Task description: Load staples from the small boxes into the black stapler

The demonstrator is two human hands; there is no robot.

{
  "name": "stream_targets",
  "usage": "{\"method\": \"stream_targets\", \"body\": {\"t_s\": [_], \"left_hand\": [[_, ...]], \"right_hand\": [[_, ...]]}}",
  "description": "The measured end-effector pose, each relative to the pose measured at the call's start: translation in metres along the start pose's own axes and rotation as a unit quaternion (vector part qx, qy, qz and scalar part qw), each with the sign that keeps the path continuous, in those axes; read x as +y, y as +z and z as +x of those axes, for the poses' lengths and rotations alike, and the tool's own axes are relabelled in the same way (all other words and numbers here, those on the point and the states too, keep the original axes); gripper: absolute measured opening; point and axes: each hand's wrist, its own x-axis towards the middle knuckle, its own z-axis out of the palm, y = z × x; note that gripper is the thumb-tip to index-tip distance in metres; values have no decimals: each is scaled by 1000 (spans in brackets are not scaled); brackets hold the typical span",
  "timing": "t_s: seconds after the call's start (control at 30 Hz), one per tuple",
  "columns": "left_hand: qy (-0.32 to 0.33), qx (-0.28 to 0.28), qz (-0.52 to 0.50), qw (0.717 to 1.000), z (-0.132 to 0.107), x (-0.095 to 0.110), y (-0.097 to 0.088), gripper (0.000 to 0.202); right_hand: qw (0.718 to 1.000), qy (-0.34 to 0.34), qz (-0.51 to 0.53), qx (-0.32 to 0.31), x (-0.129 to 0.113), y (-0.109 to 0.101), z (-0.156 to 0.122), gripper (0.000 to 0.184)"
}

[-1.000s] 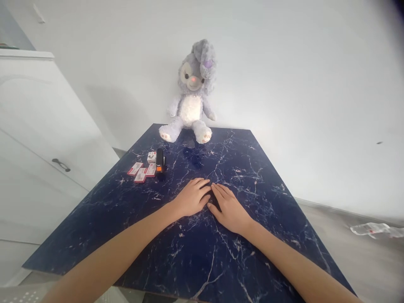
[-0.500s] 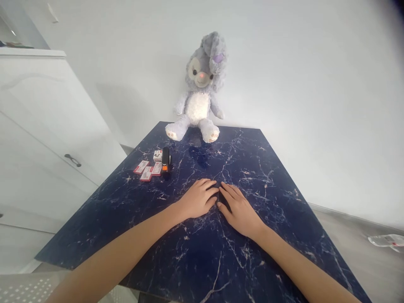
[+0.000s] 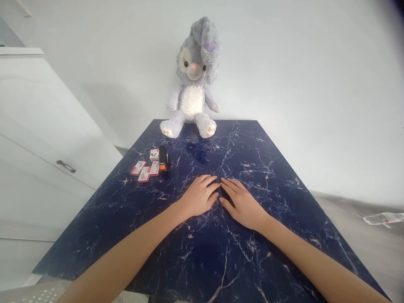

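My left hand (image 3: pixel 200 195) rests palm down on the dark blue marble-patterned table (image 3: pixel 202 252), holding nothing. Opposite it, my right hand (image 3: pixel 243 204) lies flat in the same way, also without anything in it. The fingertips of both hands point inward and almost meet; whether they touch is hard to tell. Beyond and left of my left hand is a black stapler (image 3: pixel 162 158) with an orange patch. Against its left side sit a small white box (image 3: pixel 154 155) with a dark picture and three flat red-and-white boxes (image 3: pixel 144 174).
A grey plush rabbit (image 3: pixel 192 97) with a white belly sits at the table's far edge, against the white wall (image 3: pixel 299 63). To the left stands a white cabinet (image 3: pixel 38 118) with a dark handle (image 3: pixel 66 166). Clear plastic packaging (image 3: pixel 383 218) lies on the floor at right.
The view has shifted slightly, so the rabbit and boxes appear a little further left and higher. My hands stay flat on the table, their fingertips now slightly closer together.
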Motion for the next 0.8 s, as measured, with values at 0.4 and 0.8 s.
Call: {"method": "stream_targets", "body": {"t_s": [0.4,0.8], "left_hand": [[-5,-7,17,1000,-4,5,1,41],[-7,-26,21,999,-11,6,-2,44]], "right_hand": [[1000,-3,-10,-2,1,0,0,49],[1000,-5,-10,-12,5,2,-3,50]]}}
